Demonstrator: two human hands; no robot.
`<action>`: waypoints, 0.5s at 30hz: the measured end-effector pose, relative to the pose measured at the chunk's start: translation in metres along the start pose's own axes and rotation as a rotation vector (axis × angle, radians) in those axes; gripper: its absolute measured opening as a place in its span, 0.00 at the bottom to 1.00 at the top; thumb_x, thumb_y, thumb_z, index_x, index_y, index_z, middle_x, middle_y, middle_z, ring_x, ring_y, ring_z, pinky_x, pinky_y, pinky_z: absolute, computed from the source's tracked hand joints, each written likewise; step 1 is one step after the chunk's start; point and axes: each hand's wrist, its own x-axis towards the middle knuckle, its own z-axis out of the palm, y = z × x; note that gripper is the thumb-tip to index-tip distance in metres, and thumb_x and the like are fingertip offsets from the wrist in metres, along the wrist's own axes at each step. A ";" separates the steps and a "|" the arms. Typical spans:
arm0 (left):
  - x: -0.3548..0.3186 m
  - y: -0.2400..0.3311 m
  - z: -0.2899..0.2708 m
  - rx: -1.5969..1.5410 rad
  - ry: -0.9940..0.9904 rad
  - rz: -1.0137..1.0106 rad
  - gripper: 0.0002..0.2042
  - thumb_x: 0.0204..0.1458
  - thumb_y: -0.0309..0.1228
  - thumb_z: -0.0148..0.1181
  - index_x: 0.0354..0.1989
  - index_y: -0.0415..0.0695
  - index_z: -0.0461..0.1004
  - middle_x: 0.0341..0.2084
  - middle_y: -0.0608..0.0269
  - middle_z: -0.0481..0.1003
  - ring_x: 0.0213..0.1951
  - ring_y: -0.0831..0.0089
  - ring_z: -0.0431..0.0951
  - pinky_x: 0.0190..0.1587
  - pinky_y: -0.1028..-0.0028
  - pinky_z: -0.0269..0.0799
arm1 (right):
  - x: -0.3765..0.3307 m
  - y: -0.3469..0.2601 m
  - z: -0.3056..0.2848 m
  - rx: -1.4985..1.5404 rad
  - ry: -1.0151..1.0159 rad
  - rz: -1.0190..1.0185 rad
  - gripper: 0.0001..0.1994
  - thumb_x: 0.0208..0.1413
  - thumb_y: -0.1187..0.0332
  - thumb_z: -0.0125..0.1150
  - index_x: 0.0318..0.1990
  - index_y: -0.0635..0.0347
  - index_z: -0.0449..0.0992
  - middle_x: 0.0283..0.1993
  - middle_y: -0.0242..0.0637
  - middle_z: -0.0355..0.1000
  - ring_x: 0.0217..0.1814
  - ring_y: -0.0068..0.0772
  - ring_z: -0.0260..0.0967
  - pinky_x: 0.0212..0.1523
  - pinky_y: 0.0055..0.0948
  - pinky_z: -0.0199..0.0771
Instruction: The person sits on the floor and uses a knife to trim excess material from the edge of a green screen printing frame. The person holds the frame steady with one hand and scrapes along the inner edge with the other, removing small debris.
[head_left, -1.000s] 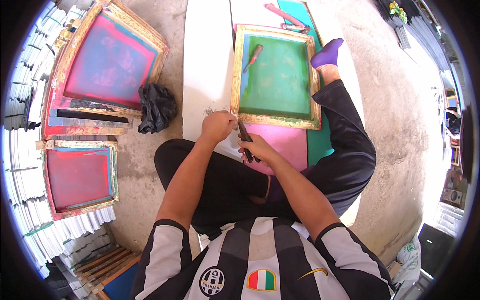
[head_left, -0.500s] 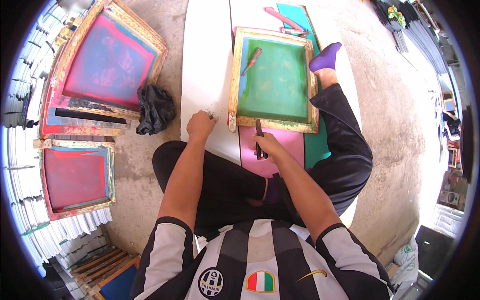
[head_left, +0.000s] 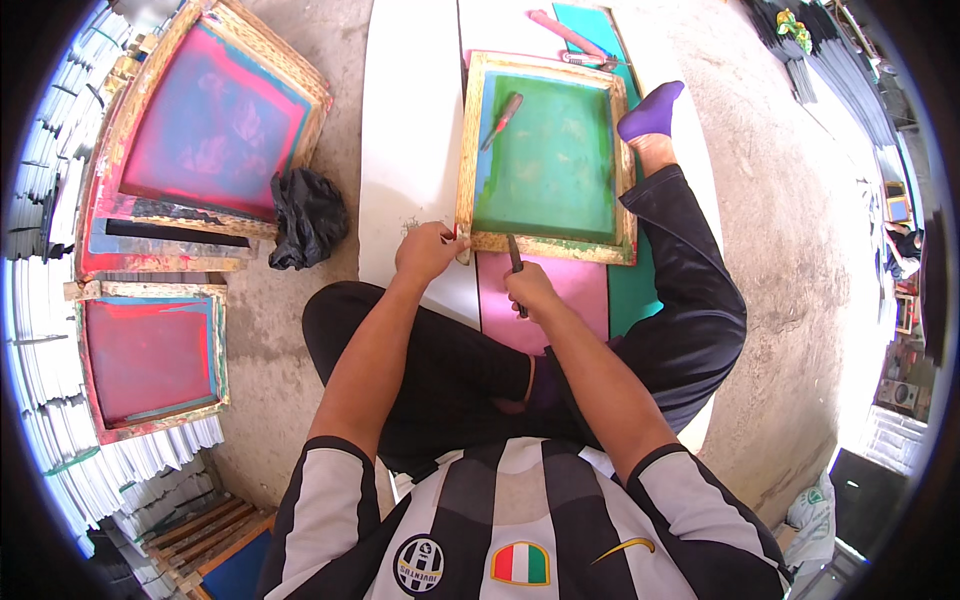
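Observation:
A screen printing frame [head_left: 545, 243] with wooden sides and green mesh lies flat before me. My left hand [head_left: 428, 252] is closed, its thumb and fingertips at the frame's near left corner. Whatever may be pinched there is too small to make out. My right hand [head_left: 533, 288] grips dark pliers [head_left: 515, 256], whose tip reaches the near wooden side. On the mesh, towards the far left, rests a screwdriver [head_left: 503, 120] with a dark and red handle. Small dark bits [head_left: 410, 222] are scattered on the white board beside my left hand.
The frame lies over white [head_left: 410, 130], pink [head_left: 545, 300] and green [head_left: 632, 290] boards. Beyond it are a pink strip [head_left: 570, 35] and a metal tool [head_left: 588, 60]. To the left are a black plastic bag [head_left: 308, 218] and more frames [head_left: 155, 355]. My outstretched foot [head_left: 652, 112] flanks the right side.
My left hand has moved right, from the white board to the frame's near left corner. The pliers have tilted slightly in my right hand, their tip staying by the near side.

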 end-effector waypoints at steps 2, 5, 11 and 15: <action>-0.002 0.002 -0.001 0.006 -0.011 -0.010 0.23 0.50 0.50 0.72 0.38 0.39 0.86 0.34 0.50 0.84 0.38 0.55 0.85 0.43 0.59 0.79 | -0.009 -0.005 0.001 -0.054 0.050 -0.005 0.08 0.54 0.71 0.49 0.36 0.65 0.74 0.23 0.40 0.70 0.18 0.34 0.67 0.16 0.39 0.63; -0.001 0.007 -0.002 0.008 -0.026 -0.022 0.22 0.50 0.49 0.73 0.38 0.39 0.86 0.35 0.48 0.84 0.39 0.55 0.85 0.43 0.59 0.79 | -0.004 -0.002 -0.006 -0.073 0.059 -0.009 0.08 0.53 0.71 0.50 0.34 0.65 0.74 0.22 0.42 0.71 0.18 0.35 0.69 0.15 0.40 0.65; 0.004 0.003 -0.003 -0.004 -0.062 -0.039 0.23 0.49 0.47 0.75 0.38 0.37 0.86 0.36 0.45 0.84 0.39 0.53 0.86 0.43 0.59 0.79 | -0.009 -0.004 -0.009 -0.106 0.042 -0.042 0.07 0.52 0.72 0.50 0.33 0.65 0.74 0.22 0.43 0.72 0.18 0.36 0.71 0.15 0.40 0.66; 0.002 0.008 -0.005 -0.015 -0.057 -0.023 0.23 0.49 0.47 0.75 0.37 0.35 0.85 0.34 0.44 0.84 0.38 0.53 0.86 0.43 0.60 0.79 | -0.003 0.004 -0.012 -0.074 0.030 -0.069 0.07 0.53 0.71 0.50 0.33 0.65 0.74 0.22 0.43 0.73 0.17 0.36 0.71 0.15 0.40 0.66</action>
